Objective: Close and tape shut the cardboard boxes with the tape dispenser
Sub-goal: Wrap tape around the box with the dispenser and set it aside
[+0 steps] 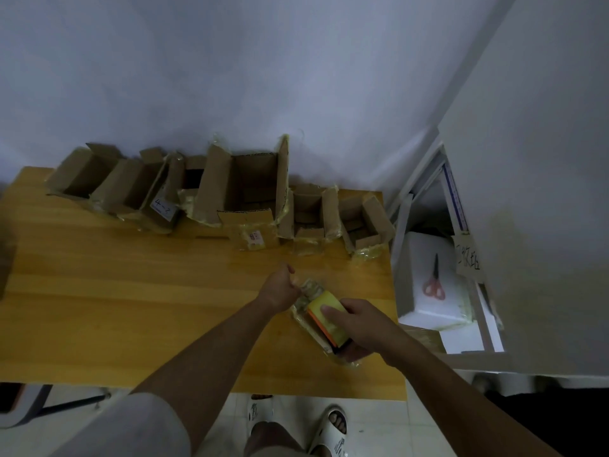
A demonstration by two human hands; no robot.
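The right hand [354, 319] hides the tape dispenser's [328, 316] near end; box labels unreadable.

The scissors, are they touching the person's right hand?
Apart. The head view shows the scissors lying on a white foam block beside the table, well clear of the right hand.
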